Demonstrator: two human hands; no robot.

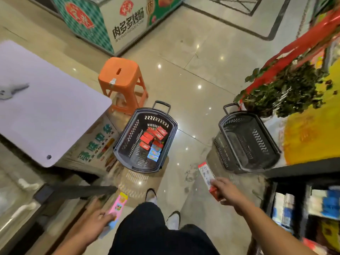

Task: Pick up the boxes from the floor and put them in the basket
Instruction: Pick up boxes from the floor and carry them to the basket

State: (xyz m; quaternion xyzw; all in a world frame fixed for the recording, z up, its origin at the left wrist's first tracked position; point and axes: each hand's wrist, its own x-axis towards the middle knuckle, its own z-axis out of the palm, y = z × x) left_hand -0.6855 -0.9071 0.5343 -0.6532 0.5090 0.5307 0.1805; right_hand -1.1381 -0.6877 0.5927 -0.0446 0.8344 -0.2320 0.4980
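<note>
Both hands are seen from above, each curled around a long, narrow box. At the lower left, the left hand [95, 220] is wrapped around the near end of a pink box [117, 207] with a yellow far end, held low beside the person's dark-trousered leg [147, 227]. At the right, the right hand [225, 190] is pinched around the near end of a white box [207, 174] with red ends, which is held tilted above the floor, pointing towards the gap between two baskets. Two dark plastic baskets are set on the glossy tiled floor [193, 70] ahead of the person's feet. The left basket [125, 137] is already loaded with small red boxes [153, 135] piled towards its far right side, with a few blue boxes [154, 153] lying just beside them nearer the viewer. The right basket [265, 137] stands well apart from the first; nothing can be made out inside it. An orange plastic stool [123, 80] is placed just behind the left basket. A pale table top [46, 100] is seen at the left, with a printed carton [95, 144] beneath its edge, touching or nearly touching the left basket. A printed freezer cabinet [110, 21] stands at the top. Leafy greens [287, 89] and a red rail [294, 46] are seen at the upper right, and blurred store shelves [312, 203] at the lower right.
</note>
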